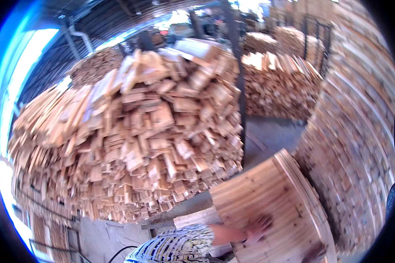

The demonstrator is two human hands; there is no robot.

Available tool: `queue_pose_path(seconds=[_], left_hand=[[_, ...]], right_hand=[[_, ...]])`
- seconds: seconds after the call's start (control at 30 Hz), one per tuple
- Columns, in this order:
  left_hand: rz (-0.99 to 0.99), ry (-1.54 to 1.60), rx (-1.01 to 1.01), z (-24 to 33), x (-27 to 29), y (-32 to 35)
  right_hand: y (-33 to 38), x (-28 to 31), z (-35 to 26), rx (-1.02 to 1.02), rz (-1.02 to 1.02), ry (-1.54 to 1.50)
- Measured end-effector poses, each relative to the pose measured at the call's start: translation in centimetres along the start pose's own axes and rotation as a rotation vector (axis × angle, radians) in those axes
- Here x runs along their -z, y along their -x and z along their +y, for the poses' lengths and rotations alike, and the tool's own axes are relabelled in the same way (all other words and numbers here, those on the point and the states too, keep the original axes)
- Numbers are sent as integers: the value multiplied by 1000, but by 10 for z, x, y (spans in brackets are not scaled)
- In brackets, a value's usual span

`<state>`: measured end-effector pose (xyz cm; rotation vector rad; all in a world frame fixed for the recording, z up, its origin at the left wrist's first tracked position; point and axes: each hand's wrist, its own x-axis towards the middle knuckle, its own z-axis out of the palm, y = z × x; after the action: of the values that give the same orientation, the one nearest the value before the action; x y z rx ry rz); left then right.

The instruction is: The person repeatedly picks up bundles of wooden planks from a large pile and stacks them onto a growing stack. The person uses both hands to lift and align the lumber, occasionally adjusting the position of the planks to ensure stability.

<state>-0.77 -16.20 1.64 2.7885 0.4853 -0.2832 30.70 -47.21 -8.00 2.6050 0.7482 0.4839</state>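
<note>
- Roofed timber shed: dark, ribbed roofing slopes overhead, and bright daylight enters along the left side; grey, smooth-looking floor shows between the stacks.
- Left hand, slightly blurred, lies open with fingers spread on top of a wooden panel; its forearm comes out of a black-and-white patterned sleeve.
- A dark, blurred shape sits at the panel's lower right; whether it is the right hand, and how it is held, I cannot tell.
- The panel is at lower right of centre, broad and flat, with parallel strips of honey and reddish-brown grain and a few dark knots; layered edges show along its right side.
- Just left of it, a pale board juts out, and a black cable curves near the lower edge.
- Beyond stands a big, ragged pile of short wood pieces, blocky ends outward.
- A dark upright post separates it from a farther wood stack.
- At right, a tall, tightly layered wood stack rises like a wall.
</note>
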Motion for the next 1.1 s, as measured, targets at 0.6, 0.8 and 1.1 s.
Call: queue_pose_path(seconds=[0.6,0.8,1.1], left_hand=[[987,-609,1030,-94,151,509],[1366,-676,1727,-147,293,745],[1298,-787,2091,-185,473,982]], right_hand=[[113,473,-308,1561,-274,-1039],[182,617,-372,1935,-197,-1104],[286,858,-477,2156,136,-1226]])
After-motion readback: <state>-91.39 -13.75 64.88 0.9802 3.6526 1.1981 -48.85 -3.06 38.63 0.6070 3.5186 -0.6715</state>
